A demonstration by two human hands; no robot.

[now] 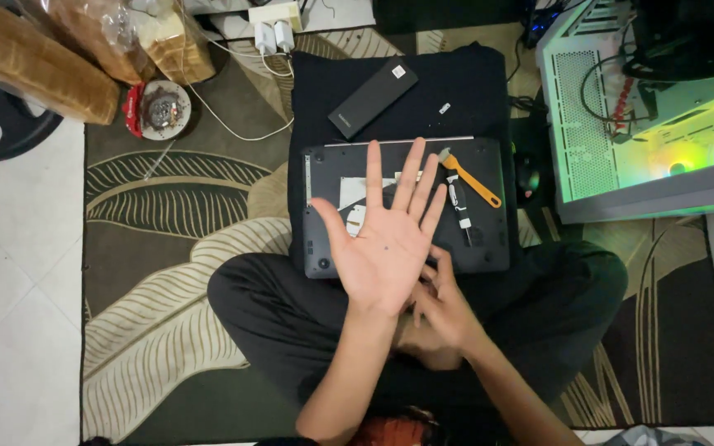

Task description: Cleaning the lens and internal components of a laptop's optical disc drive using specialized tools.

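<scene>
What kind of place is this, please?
Probably a room at home, used for computer repair on the floor: a patterned rug on white tiles, an upturned laptop on a black cloth, and an open lit computer case beside it.

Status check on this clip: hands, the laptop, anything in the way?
Left hand open, palm up, empty. Right hand tucked beneath it. Laptop upside down. Screwdriver and orange tool lying on it.

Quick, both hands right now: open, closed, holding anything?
Left hand: open, palm up, fingers spread, empty, over the laptop.
Right hand: fingers curled beside the left wrist; any grip cannot be told.
</scene>
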